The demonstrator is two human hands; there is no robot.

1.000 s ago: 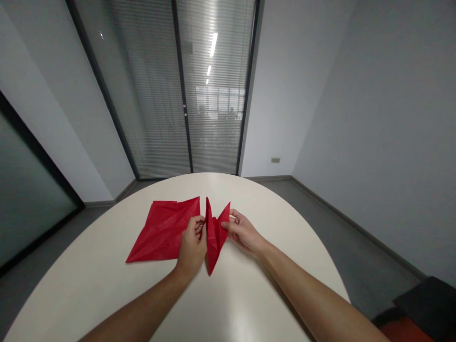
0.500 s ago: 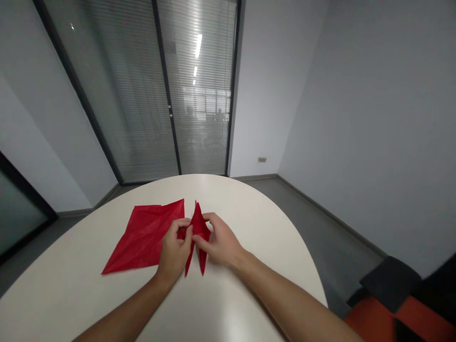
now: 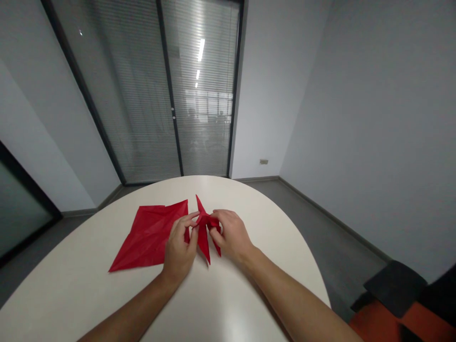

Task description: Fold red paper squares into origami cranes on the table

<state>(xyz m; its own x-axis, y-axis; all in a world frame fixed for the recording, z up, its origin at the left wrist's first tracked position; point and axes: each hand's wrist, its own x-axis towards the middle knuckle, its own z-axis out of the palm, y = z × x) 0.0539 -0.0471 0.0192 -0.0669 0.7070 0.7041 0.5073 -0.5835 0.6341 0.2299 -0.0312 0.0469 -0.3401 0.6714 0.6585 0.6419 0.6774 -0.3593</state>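
Between my two hands is a folded red paper piece [image 3: 203,237] with several long pointed flaps, one pointing away from me and two toward me. My left hand [image 3: 181,240] pinches its left side between thumb and fingers. On the other side, my right hand [image 3: 230,232] grips the right part, its thumb in front and fingers behind. The fingertips hide some of the folds in the middle. A creased red paper sheet [image 3: 147,237] lies spread on the table, left of my left hand and partly behind it.
The round white table [image 3: 270,266] fills the lower view, its curved edge running around the far side. An orange and black chair [image 3: 395,304] stands at the lower right. Beyond the table are a glass partition with blinds [image 3: 199,142] and grey walls.
The folded paper has turned in my hands, its far point now leaning left and its flaps spread differently. Both hands have shifted slightly right in the view. The flat sheet stays on the table.
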